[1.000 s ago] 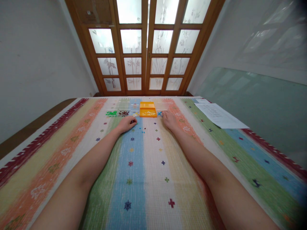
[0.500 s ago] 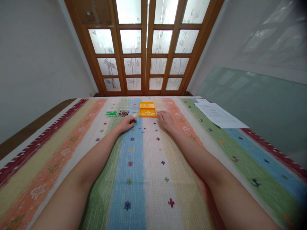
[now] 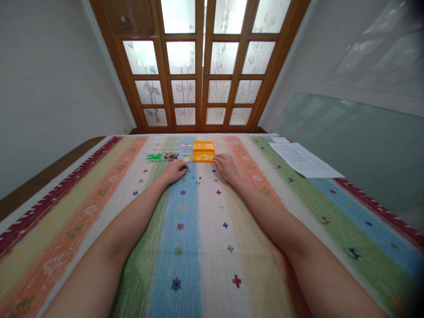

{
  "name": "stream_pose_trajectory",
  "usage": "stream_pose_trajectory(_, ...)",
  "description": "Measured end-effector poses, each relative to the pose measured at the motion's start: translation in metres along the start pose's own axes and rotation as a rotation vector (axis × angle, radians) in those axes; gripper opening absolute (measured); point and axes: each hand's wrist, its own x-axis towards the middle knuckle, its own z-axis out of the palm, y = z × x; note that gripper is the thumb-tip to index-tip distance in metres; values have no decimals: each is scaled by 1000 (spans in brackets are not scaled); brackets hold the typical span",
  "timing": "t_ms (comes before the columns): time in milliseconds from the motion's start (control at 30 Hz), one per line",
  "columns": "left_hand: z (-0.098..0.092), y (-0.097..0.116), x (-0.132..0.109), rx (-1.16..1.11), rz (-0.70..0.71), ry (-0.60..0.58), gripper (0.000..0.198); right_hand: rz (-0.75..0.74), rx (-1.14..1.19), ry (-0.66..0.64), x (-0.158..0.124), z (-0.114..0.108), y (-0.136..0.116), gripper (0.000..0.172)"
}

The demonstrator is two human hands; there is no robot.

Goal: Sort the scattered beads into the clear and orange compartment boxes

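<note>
My left hand [image 3: 175,172] rests on the striped cloth with its fingers curled into a pinch; what they hold, if anything, is too small to make out. A little green piece [image 3: 188,171] lies by its fingertips. My right hand [image 3: 225,168] is at the right front corner of an open orange box [image 3: 204,145], fingers bent and pressed together, their tips against or just beside its edge. Small pale pieces [image 3: 206,157] lie in that box. Beyond my left hand, clear boxes hold green pieces [image 3: 154,157], dark brown pieces [image 3: 171,156] and some yellow and white ones [image 3: 187,158].
Several tiny blue pieces [image 3: 198,183] and a dark red one [image 3: 200,178] lie on the cloth between my hands. Printed paper sheets [image 3: 300,159] lie at the right. The table's far edge faces wooden doors [image 3: 202,77] with frosted panes.
My right hand has shifted slightly left, bringing its fingertips to the orange box's corner. My left hand has stayed almost still.
</note>
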Motion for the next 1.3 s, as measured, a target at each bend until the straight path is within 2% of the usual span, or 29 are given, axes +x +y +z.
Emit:
stream_pose_trajectory(200,0,-12,0,-45,-149,122,15,-13,6,4,0,-1,-2,39)
stream_pose_trajectory(400,-6,-37,0,-113,-373,394,20,-37,11,-3,0,0,-2,37)
stream_pose_trajectory(533,-15,-58,-1,-276,-583,578,22,-41,11,-7,-1,1,0,36)
stream_pose_trajectory(633,-21,-74,-3,-402,-729,686,27,-24,2,-14,-1,2,0,35)
stream_pose_trajectory(733,-26,-84,-7,-480,-789,763,31,-18,-5,-16,-1,2,0,34)
stream_pose_trajectory(867,-29,-87,-11,-490,-822,783,39,-34,2,-11,-1,5,3,33)
stream_pose_trajectory(1000,-28,-87,-13,-404,-828,707,43,-44,-3,2,-2,7,6,32)
stream_pose_trajectory(1300,-21,-100,-14,-267,-719,692,41,-47,1,10,-2,5,2,31)
